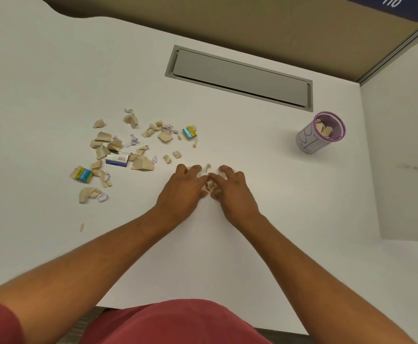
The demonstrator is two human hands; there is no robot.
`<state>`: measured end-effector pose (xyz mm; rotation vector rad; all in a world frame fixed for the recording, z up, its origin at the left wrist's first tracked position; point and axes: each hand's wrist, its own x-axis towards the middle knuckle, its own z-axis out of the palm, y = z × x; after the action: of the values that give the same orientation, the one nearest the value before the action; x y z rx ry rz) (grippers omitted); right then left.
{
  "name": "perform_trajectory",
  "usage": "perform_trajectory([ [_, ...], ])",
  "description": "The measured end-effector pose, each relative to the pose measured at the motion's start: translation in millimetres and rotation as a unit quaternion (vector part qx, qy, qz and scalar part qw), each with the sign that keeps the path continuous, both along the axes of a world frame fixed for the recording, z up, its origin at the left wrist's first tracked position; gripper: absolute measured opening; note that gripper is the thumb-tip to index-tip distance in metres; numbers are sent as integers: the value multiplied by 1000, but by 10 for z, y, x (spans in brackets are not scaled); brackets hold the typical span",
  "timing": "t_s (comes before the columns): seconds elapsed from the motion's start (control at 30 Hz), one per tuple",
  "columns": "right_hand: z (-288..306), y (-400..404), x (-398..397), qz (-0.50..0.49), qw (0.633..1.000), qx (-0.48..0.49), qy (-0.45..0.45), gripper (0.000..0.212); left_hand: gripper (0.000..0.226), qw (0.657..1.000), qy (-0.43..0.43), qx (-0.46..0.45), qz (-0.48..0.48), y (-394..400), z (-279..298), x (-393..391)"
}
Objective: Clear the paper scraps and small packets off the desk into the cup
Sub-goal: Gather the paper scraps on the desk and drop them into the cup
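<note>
Several tan and pale paper scraps [142,163] lie scattered on the white desk [54,70] at centre left, mixed with a white-and-blue packet [117,159] and two teal-and-yellow packets [189,132] [84,175]. My left hand [181,192] and my right hand [234,192] lie close together at the desk's middle, fingers curled around a small cluster of tan scraps [210,187] between them. The purple-rimmed mesh cup [320,132] stands to the right, holding some tan scraps.
A grey cable flap [240,76] is set into the desk behind the hands. A tan partition wall [252,23] backs the desk, and a white side panel [401,145] rises on the right. One stray scrap [81,227] lies near the front left.
</note>
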<state>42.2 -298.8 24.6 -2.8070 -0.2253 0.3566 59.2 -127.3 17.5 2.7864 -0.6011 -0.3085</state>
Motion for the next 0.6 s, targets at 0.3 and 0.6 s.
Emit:
perform_trajectory([
  [0.3, -96, 21, -25, 7, 998, 34, -46, 18, 32, 993, 27, -109, 33, -47, -24, 15],
  [0.6, -2, -233, -50, -308, 877, 365, 57, 6, 28, 843, 180, -382, 333, -85, 100, 72],
])
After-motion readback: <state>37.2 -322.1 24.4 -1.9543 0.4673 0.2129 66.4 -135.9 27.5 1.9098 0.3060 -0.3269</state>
